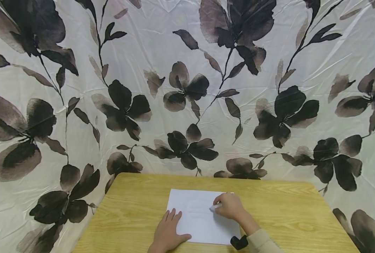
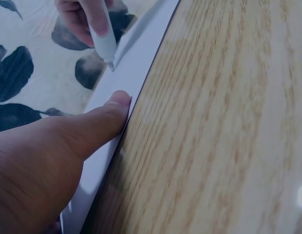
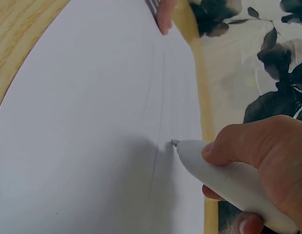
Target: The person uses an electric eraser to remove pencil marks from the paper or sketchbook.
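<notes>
A white sheet of paper (image 1: 203,228) lies on the wooden table. My right hand (image 1: 230,207) grips a white correction pen (image 3: 221,178), thick in the body, between thumb and fingers. Its thin metal tip points down at the paper, at or very near the surface. Faint thin lines run along the sheet beside the tip in the right wrist view. Fingers spread, my left hand (image 1: 168,230) rests flat on the sheet's left side. In the left wrist view its thumb (image 2: 109,114) lies along the paper's near edge.
The yellow wood-grain table (image 1: 127,211) extends on both sides of the paper. Behind it hangs a white cloth (image 1: 231,130) printed with dark flowers. A black device (image 1: 239,242) sits at my right wrist, by the sheet's near right corner.
</notes>
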{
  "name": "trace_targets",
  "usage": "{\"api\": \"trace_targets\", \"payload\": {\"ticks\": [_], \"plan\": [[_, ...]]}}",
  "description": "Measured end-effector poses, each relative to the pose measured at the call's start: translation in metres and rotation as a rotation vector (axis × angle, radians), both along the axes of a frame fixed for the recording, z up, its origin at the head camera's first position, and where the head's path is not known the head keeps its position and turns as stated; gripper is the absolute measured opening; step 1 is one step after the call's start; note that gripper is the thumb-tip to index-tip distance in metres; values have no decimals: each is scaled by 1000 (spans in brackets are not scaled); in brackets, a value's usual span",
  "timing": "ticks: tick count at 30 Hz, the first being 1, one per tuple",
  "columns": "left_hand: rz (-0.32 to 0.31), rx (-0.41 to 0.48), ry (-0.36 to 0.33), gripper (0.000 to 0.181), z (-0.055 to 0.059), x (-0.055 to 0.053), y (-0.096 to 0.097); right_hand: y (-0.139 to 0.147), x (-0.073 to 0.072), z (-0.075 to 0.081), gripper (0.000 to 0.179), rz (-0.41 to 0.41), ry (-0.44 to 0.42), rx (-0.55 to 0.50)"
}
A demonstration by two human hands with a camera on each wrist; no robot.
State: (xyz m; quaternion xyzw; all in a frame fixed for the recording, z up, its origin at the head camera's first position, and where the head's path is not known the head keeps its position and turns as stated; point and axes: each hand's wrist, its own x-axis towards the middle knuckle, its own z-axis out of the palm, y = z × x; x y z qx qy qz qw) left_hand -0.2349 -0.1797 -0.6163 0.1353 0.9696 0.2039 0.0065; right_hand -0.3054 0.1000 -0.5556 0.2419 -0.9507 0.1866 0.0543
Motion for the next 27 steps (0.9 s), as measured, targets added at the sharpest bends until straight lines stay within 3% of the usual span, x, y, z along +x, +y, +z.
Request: {"api": "trace_targets", "payload": {"ticks": [27], "plan": [[8,-12,6,98,-4,-1,-2,-6,-4,-1,13,9,-26,1]]}}
